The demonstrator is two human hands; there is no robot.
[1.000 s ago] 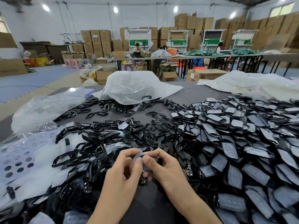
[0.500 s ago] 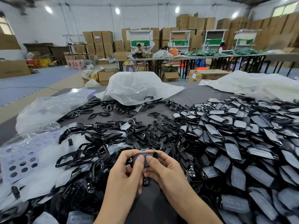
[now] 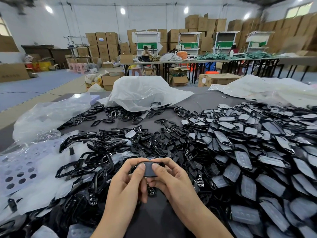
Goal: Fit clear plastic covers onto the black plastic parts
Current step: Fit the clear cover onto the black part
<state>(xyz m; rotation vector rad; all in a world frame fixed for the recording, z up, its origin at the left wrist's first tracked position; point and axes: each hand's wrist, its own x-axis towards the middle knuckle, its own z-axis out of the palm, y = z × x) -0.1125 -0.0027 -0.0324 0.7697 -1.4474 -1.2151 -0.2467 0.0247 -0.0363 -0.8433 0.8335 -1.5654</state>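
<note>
**Black plastic part being held in both hands at six o'clock**

Black plastic part point(image 3: 150, 169), its face looking greyish as if a clear cover is lying over it, is sitting low in the view, raised just above the dark table point(image 3: 154, 220). Whether the cover is fully seated cannot be told. The left hand point(image 3: 127, 182) is gripping the part's left end and the right hand point(image 3: 173, 181) its right end. Both hands are curling narrowly round it, with the thumbs pressing side by side on its face.

At nine o'clock of the hands, a tangle of open black frames point(image 3: 96, 160) is spreading over a punched clear sheet point(image 3: 18, 169). At three o'clock, a big heap of covered parts point(image 3: 248, 152) is filling the right side of the table. At twelve o'clock, beyond a scatter of small black pieces, a crumpled white plastic bag point(image 3: 142, 93) is lying on the table. Another bag point(image 3: 46, 117) is slumping at ten o'clock.

Farther off at twelve o'clock, a person point(image 3: 145, 53) is sitting at long tables, with stacked cardboard boxes point(image 3: 103, 43) lining the wall behind.
</note>
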